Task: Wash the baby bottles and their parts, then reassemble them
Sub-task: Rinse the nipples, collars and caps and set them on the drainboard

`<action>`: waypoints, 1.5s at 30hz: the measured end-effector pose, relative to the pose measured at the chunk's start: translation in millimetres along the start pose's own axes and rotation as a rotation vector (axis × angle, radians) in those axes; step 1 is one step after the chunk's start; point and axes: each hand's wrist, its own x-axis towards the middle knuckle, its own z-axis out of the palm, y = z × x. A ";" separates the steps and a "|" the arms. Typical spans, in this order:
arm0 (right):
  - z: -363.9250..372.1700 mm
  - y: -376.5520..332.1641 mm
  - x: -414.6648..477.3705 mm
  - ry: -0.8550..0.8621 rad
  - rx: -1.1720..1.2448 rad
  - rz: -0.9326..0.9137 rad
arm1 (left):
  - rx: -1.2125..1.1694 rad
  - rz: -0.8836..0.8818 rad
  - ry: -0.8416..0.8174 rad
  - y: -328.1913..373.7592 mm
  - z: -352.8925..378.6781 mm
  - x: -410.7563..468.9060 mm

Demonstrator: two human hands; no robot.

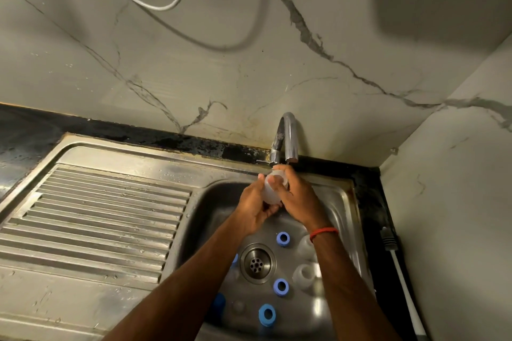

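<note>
Both hands hold a translucent white baby bottle (271, 190) over the sink basin (339, 210), just under the spout of the chrome tap (288, 137). My left hand (256, 209) grips the bottle's lower part from the left. My right hand (297, 196) wraps its upper part from the right. On the basin floor lie several blue collar rings (283, 238) (281, 286) (267, 314), clear bottles (304, 274) and a clear teat (238, 306), around the drain (257, 263). My arms hide some parts.
A ribbed steel draining board (97, 221) lies left of the basin. Dark countertop (33, 130) runs along the marble wall. A white cable with a grey plug (393, 252) lies on the counter right of the sink. Another cable hangs on the wall (166, 5).
</note>
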 end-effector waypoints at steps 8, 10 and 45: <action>2.0 -7.2 20.6 0.097 0.249 0.354 | 0.091 0.482 -0.029 -8.6 3.6 4.8; 0.3 2.9 16.7 0.069 0.359 0.339 | 0.029 0.455 0.035 -3.9 -2.7 5.6; 10.5 -31.6 -29.2 -0.074 -0.084 -0.098 | 0.857 0.816 0.021 28.7 -62.7 -72.5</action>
